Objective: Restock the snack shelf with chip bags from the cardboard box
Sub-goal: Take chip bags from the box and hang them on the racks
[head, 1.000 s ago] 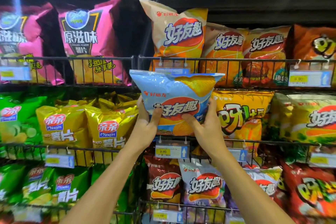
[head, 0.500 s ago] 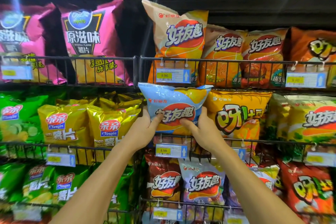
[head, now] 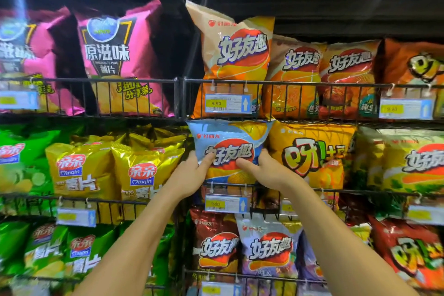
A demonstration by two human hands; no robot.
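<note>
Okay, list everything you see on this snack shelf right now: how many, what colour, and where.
light blue chip bag: one, light blue, middle shelf centre, held in both hands
pink chip bags: two, pink and black, top shelf left
orange chip bags: four, orange, top shelf right
gold chip bags: two in front, gold, middle shelf left
green chip bags: several, green, far left, middle and bottom shelves
yellow chip bag: one, yellow, right of the light blue chip bag
dark red chip bag: one, dark red, bottom shelf centre
price tags: several, white and yellow, on the black wire rails
left hand: one, grips the bag's left side
right hand: one, grips its right side
</note>
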